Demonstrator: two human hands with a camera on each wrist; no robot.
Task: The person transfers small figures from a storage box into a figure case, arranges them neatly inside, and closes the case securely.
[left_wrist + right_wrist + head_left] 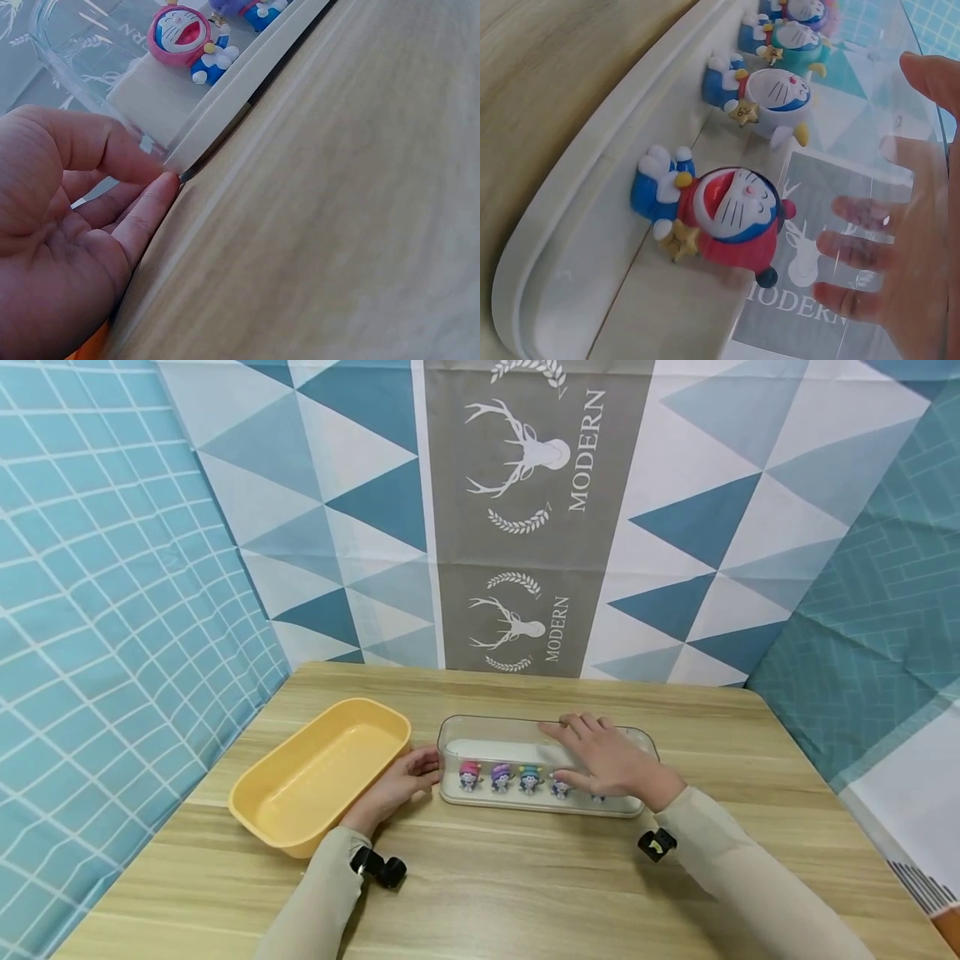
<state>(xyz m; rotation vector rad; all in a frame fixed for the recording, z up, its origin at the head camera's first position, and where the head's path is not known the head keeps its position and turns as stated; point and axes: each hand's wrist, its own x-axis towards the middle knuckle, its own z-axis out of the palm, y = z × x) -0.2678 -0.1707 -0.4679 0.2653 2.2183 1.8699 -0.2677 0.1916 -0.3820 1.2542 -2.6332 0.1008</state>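
Note:
A long display box with a clear cover (487,729) and a white base (525,809) lies across the table. Inside it, several cat figurines in coloured hats stand in a row; one with a pink hood (180,37) shows near the left end, one in red (735,210) near the right end. At the box's left end my left hand (401,783) pinches the corner of the base with bent fingers. My right hand (606,758) rests over the cover toward the right, its fingers spread; through the clear plastic its fingertips show. It hides part of the figurines on that side.
To the left stands a yellow basin (318,777), close beside my left forearm. Under everything is a wood-grain table (525,893). A patterned cloth (375,485) hangs behind its far edge, with a blue tiled cloth (112,610) on the left side.

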